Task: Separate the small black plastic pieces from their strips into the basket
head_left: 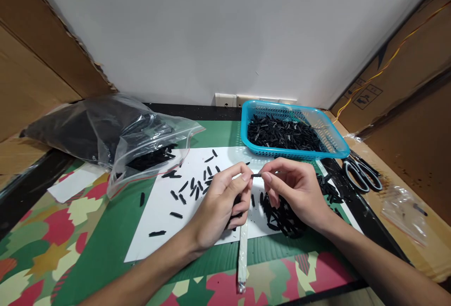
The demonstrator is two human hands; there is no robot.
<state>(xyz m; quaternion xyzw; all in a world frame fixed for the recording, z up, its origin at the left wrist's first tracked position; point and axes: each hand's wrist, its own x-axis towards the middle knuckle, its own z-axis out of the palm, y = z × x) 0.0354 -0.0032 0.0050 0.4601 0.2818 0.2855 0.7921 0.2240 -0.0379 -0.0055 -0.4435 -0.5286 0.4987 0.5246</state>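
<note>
Between my two hands, over the white paper [144, 224], a small black strip [256, 175] is held level at its ends. My left hand [225, 200] pinches its left end with thumb and forefinger. Its other fingers curl over more black pieces, partly hidden in the palm. The strip's right end is in a thumb-and-finger pinch of my right hand [296, 188]. Beneath that hand lies a dark pile of black strips [282, 217]. Loose black pieces [176, 215] are scattered on the paper to the left. A narrow whitish stick [243, 259] points toward me below my hands.
A blue basket [296, 155] full of black pieces stands at the back right. At the left, a clear zip bag [116, 132] of black pieces lies with its mouth toward the paper. Scissors [362, 174] and a small plastic bag [405, 214] lie at the right, beside cardboard boxes [405, 85].
</note>
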